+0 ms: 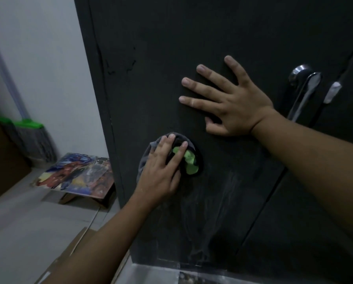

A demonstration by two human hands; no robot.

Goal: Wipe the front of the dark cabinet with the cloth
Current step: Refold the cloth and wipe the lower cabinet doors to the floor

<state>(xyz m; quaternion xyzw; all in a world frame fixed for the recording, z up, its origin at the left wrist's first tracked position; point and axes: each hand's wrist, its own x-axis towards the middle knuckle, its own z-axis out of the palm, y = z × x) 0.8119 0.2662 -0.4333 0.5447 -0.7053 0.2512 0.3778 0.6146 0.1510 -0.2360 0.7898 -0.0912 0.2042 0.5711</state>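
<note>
So the cabinet (192,37) is a matte, near-black thing with a slightly rough painted face; there's a crack or chipped line running down near its left edge. The cloth (189,158) is bunched into a roundish wad, dark grey with bright green patches, pressed against the door's lower left area. The left hand (161,171) lies on top of it, fingers fairly straight and pushing it onto the surface, not really clutching. Can't make out the thumb properly; it's tucked by the cloth's edge. The right hand (233,103) is flat on the door above, fingers spread wide, holding nothing.

Pale smeary streaks (222,191) show on the door below the cloth. Two shiny metal handles (303,93) sit by the door seam at right, blurry. The cabinet's top and right side are cut off.

Over by the white wall (38,48) leans a stringy grey mop (34,138) with a green head, next to a low table (75,173) with a colourful printed top. Some cardboard (73,249) pokes in bottom left, half hidden by the arm.
</note>
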